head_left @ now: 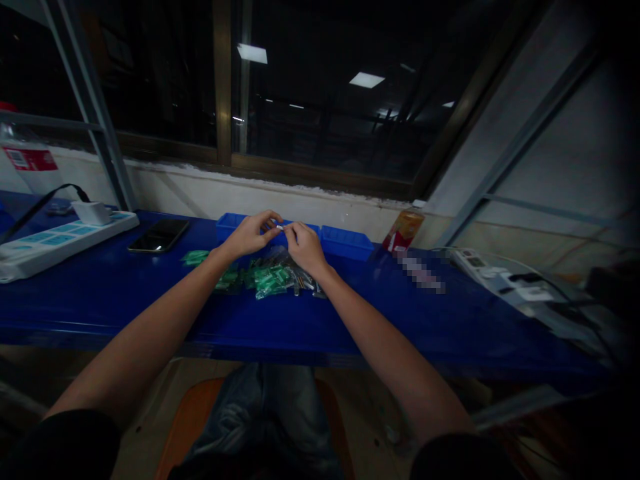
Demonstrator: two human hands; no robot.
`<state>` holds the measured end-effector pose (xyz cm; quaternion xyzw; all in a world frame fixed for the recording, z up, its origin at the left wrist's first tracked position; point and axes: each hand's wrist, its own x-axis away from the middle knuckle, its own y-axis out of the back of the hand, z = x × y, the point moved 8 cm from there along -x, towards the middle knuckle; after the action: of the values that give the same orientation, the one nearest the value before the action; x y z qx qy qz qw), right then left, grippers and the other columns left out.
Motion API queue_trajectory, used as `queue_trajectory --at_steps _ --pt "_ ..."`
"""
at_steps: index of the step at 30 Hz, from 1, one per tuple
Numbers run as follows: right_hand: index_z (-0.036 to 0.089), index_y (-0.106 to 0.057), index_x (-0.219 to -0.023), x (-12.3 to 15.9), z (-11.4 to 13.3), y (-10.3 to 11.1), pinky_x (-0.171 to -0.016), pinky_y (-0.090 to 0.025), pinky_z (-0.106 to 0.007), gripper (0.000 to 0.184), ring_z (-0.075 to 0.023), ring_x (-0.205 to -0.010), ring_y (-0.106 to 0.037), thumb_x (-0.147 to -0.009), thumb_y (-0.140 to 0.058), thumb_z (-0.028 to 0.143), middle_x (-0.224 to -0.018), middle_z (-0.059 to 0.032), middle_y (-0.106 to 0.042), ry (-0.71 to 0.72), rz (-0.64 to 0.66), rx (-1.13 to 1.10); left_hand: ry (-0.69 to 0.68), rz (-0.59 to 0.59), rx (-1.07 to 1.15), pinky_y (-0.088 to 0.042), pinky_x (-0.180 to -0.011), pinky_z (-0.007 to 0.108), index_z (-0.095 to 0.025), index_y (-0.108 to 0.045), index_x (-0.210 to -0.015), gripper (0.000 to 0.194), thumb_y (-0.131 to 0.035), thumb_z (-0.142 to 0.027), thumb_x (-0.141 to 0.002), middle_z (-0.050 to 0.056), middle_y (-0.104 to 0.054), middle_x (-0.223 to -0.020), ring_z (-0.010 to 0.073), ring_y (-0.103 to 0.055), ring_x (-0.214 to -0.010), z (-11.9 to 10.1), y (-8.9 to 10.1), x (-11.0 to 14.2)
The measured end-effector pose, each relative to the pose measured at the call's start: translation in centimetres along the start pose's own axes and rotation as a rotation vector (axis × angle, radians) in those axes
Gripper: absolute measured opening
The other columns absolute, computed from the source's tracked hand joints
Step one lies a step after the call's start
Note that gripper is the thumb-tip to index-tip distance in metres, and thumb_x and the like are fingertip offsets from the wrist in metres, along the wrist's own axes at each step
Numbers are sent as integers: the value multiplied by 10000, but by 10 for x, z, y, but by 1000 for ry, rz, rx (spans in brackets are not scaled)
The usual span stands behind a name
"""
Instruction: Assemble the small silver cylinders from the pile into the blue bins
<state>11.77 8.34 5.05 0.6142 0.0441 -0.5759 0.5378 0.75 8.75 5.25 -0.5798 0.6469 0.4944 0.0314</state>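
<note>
A small white piece, too small to name, is held between the fingertips of both hands above the blue table. My left hand pinches its left end, and my right hand pinches it from the right. Below them lies a pile of clear plastic bags with green pieces. Slim metallic parts lie at the pile's right side, partly under my right wrist. Behind the hands stands a row of blue bins; the hands hide part of it and what is inside.
On the left are a phone, a white power strip and a bottle with a red label. A bottle of amber drink stands at the back right. Another power strip with cables lies farther right. A window rises behind the table.
</note>
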Motion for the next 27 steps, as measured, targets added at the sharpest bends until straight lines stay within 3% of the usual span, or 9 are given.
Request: queue_trajectory --at_steps 5,10,14,20,24,27 --pt "183 -532 -713 0 -4 -3 -674 -385 -283 327 -161 -715 -550 -911 -308 314 -707 -40 -578 -22 9 -12 -54 -2 -49 -426 -646 249 -136 -575 -948 231 -476 -284 -801 41 -630 -781 143 -567 -697 -4 0 -1" --pt "187 -499 -1026 3 -1 0 -667 -407 -281 247 -161 -714 -550 -848 -459 354 -742 -15 -578 -9 -11 -83 4 -2 -176 -390 -615 264 -123 -588 -769 380 -336 -388 -872 39 -597 -650 150 -537 -606 -3 3 -2" --pt "195 -522 -974 4 10 3 -732 -410 -291 171 -160 -770 -539 -848 -452 286 -817 -32 -579 78 -9 -60 34 49 -163 -388 -606 261 -126 -577 -700 446 -289 -413 -883 47 -601 -642 149 -542 -603 2 -1 -2" --pt "181 -556 -807 0 1 3 -718 -388 -277 228 -160 -767 -536 -887 -378 299 -791 -44 -590 4 -30 -44 -32 7 -8 -435 -641 251 -125 -565 -983 292 -467 -330 -800 67 -628 -892 139 -565 -703 -2 1 -1" --pt "185 -554 -775 0 -4 1 -684 -383 -271 275 -154 -721 -536 -896 -353 328 -729 -32 -586 -32 -26 -66 -63 -2 -21 -438 -664 256 -122 -575 -943 251 -474 -295 -791 67 -631 -860 148 -566 -737 -6 2 -1" --pt "186 -540 -927 1 -2 2 -663 -394 -269 210 -148 -699 -533 -862 -433 355 -731 -15 -576 -29 -27 -103 -26 -19 -69 -427 -632 258 -119 -580 -902 262 -425 -315 -824 59 -628 -782 145 -557 -677 -1 4 -3"
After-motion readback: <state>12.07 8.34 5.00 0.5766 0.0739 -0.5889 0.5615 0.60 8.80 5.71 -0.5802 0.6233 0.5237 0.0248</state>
